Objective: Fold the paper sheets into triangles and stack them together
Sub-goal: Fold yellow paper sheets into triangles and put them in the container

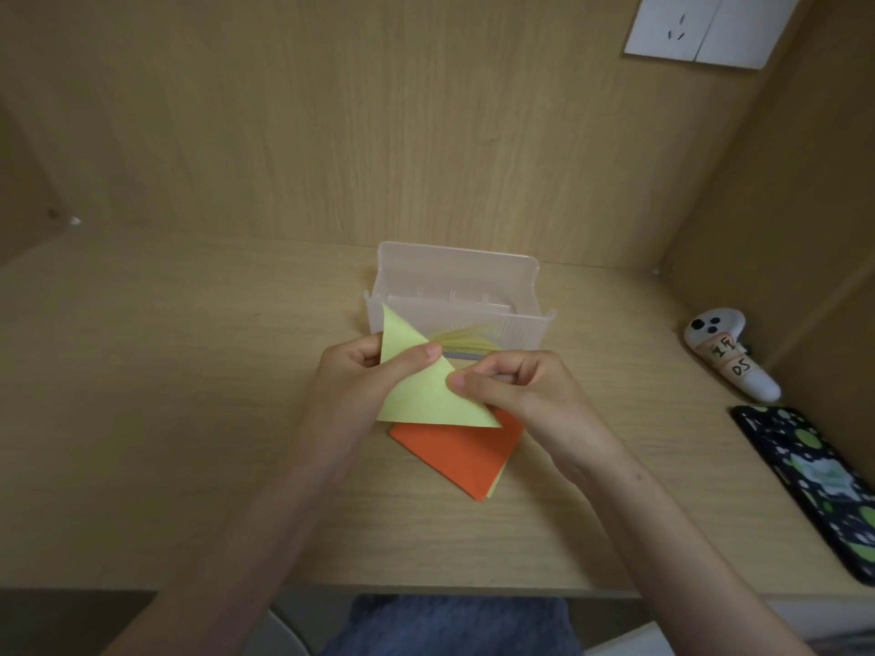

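Observation:
I hold a pale yellow-green paper triangle (421,395) above the desk. My left hand (360,385) grips its left side with the thumb on top. My right hand (511,385) pinches its right edge between thumb and fingers. Under the triangle lies an orange paper stack (459,456) on the desk, with a yellowish sheet edge showing at its lower right. Behind my hands stands a clear plastic box (459,295) with yellow sheets (466,338) inside, partly hidden by my fingers.
The wooden desk (189,419) is enclosed by wooden walls at the back and right. A white controller (729,357) with labels lies at the right. A black phone with green spots (819,485) lies near the right front edge. A wall socket (705,26) sits at the upper right.

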A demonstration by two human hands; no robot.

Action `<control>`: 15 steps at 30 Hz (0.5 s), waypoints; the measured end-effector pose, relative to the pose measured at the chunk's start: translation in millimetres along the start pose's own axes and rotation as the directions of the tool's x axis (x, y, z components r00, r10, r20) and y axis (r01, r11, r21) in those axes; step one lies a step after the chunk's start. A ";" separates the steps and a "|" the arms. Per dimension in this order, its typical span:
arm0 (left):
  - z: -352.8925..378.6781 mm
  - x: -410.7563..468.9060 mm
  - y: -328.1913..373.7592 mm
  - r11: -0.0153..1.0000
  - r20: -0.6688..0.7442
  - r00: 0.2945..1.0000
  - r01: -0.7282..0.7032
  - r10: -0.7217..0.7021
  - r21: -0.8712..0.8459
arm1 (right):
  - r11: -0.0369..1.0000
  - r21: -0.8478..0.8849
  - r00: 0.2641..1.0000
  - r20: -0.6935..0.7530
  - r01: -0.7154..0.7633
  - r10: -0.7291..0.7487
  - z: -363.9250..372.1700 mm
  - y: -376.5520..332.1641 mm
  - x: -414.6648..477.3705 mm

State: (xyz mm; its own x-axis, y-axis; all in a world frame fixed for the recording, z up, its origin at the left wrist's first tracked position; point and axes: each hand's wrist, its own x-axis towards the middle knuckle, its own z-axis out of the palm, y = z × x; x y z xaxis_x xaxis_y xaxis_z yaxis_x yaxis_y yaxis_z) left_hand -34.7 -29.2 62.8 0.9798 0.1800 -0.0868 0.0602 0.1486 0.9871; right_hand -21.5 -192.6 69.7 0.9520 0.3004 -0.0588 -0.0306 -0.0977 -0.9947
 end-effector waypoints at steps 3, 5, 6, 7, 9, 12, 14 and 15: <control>-5.8 4.3 2.0 1.000 -0.064 0.998 0.011 -0.012 -0.016 | 0.999 -0.045 1.000 0.000 0.000 0.000 -3.6 3.4 -2.0; -7.6 4.6 3.1 1.000 -0.052 0.999 0.010 -0.010 0.000 | 0.998 -0.059 1.000 0.000 -0.004 0.004 -6.5 5.1 -3.7; -7.0 4.2 2.7 1.000 -0.054 0.998 0.014 -0.014 0.003 | 0.998 -0.062 1.000 -0.001 -0.006 0.006 -7.5 5.1 -4.1; -6.4 3.8 1.2 1.000 -0.064 0.998 0.021 -0.020 0.008 | 0.998 -0.067 1.000 -0.001 -0.005 0.005 -7.5 4.8 -4.2; -4.6 3.6 -1.2 0.999 -0.090 0.995 0.035 -0.033 0.014 | 0.996 -0.084 1.000 0.004 0.001 -0.001 -7.4 4.0 -3.9; -11.4 8.2 3.2 0.997 -0.192 0.981 0.026 -0.039 -0.069 | 0.995 -0.103 1.000 0.005 -0.004 0.004 -14.3 5.5 -6.6; -19.9 11.2 11.3 0.996 -0.218 0.976 -0.009 -0.009 -0.084 | 0.996 -0.089 0.999 -0.047 -0.006 0.001 -21.3 6.1 -9.7; -21.7 11.1 14.1 0.998 -0.203 0.979 -0.018 0.004 -0.067 | 0.997 -0.081 0.996 -0.084 0.002 -0.009 -23.8 6.3 -10.2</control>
State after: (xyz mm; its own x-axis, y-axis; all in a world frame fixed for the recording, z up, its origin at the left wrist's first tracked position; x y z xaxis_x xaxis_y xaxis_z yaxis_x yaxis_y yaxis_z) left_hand -27.2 -4.0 72.8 0.9210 0.3741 -0.1082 0.0294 0.2104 0.9772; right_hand -24.1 -218.8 66.1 0.9745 0.2204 -0.0428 -0.0040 -0.1736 -0.9848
